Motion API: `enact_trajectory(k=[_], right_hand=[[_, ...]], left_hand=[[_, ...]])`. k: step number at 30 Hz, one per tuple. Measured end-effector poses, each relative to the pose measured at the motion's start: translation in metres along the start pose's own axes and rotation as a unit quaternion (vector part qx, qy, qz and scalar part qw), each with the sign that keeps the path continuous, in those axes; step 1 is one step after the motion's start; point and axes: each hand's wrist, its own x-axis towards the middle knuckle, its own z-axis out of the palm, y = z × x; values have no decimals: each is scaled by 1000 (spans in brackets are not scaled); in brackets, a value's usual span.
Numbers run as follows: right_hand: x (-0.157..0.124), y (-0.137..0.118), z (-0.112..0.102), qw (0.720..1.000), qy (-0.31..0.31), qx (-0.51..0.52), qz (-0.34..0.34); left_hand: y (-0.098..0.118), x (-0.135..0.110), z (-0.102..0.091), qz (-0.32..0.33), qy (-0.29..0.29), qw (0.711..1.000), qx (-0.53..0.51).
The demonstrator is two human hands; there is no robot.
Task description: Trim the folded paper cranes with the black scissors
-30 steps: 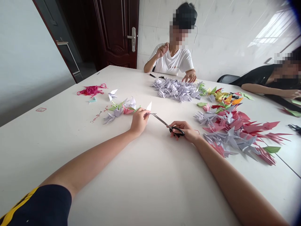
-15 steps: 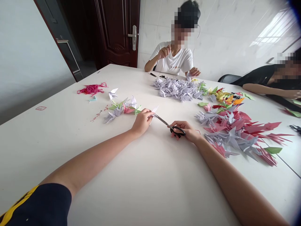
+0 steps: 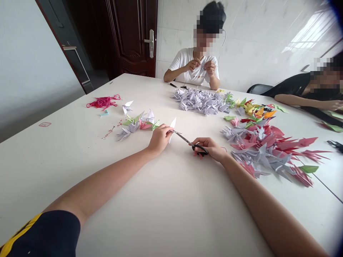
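My left hand [image 3: 160,138] pinches a pale lilac folded paper crane [image 3: 173,123]; its wing tips show past the fingers and the rest is hidden. In my right hand [image 3: 207,147] is a pair of scissors [image 3: 184,139] with black handles, fingers closed around the loops. The blades point left and their tips reach the paper at my left fingertips. Whether the blades are parted I cannot make out. Just beyond my left hand lies a small group of paper cranes [image 3: 144,124] in lilac, green and pink.
A heap of lilac cranes [image 3: 203,101] lies at the far side, and mixed pink, lilac and green cranes [image 3: 268,150] at the right. Pink yarn [image 3: 102,102] lies at the left on the white table [image 3: 150,214]. Two people sit beyond, one handling paper [image 3: 203,65].
The crane in my left hand has turned, its wing now pointing more upright. My hands and the scissors have barely shifted. The person opposite has brought both hands together and raised a paper piece.
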Motion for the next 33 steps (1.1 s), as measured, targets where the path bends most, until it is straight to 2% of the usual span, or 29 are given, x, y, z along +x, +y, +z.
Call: enact_trajectory(k=[8, 26, 33], right_hand=[[-2, -3, 2, 1000, 10, 4, 3], [-1, -2, 2, 1000, 11, 5, 7], [0, 0, 1, 1000, 9, 5, 3]], left_hand=[[2, 0, -4, 0, 27, 999, 31], [1, 0, -2, 24, -10, 1000, 15], [-1, 0, -1, 37, 1, 999, 26]])
